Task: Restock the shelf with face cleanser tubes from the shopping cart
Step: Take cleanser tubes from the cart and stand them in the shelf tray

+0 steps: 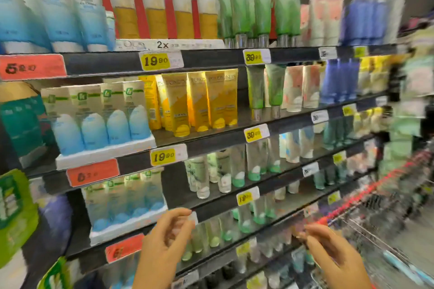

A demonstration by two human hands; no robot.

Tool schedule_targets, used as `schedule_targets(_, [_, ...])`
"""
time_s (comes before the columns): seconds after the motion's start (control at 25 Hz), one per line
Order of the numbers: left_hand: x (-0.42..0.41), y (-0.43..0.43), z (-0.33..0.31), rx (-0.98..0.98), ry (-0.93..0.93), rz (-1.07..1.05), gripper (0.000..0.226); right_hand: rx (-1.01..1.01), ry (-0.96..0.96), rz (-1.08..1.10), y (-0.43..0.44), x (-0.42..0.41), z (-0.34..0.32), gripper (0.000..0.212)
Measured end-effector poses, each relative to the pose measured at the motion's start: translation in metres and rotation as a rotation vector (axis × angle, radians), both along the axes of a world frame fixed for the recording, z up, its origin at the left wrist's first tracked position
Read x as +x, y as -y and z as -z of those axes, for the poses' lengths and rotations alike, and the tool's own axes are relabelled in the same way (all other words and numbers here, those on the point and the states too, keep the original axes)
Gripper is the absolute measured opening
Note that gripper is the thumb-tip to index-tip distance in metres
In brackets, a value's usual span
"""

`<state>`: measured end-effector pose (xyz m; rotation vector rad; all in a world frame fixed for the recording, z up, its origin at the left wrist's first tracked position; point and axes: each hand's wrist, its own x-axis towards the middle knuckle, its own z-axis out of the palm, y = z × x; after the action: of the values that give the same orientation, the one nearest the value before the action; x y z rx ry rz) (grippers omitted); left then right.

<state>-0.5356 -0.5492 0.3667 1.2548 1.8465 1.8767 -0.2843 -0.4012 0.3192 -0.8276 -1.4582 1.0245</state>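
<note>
Red-handled shopping cart [366,197] right of two empty hands [169,239].

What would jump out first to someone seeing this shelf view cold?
Probably the bright yellow tubes mid-frame on the second shelf, with the white-and-gold Olay tubes above them on the top shelf. Next, two empty hands low in the foreground, left hand and right hand, and the red-handled shopping cart, blurred, at lower right.
</note>
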Motion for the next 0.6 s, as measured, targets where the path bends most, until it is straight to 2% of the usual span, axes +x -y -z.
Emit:
schedule_targets(0.16, [0.069, -0.026, 0.042, -0.170, 0.032, 0.143, 0.018, -0.179, 0.038, 0.148, 0.023, 0.107, 0.039, 0.022])
schedule_targets(0.32, [0.162, -0.057, 0.072, -0.254, 0.033, 0.236, 0.014, -0.292, 0.087, 0.207, 0.036, 0.206, 0.055, 0.017])
schedule_targets(0.6, [0.330, -0.113, 0.106, -0.275, 0.086, 0.396, 0.014, -0.298, 0.266, 0.195, 0.013, 0.367, 0.054, 0.020])
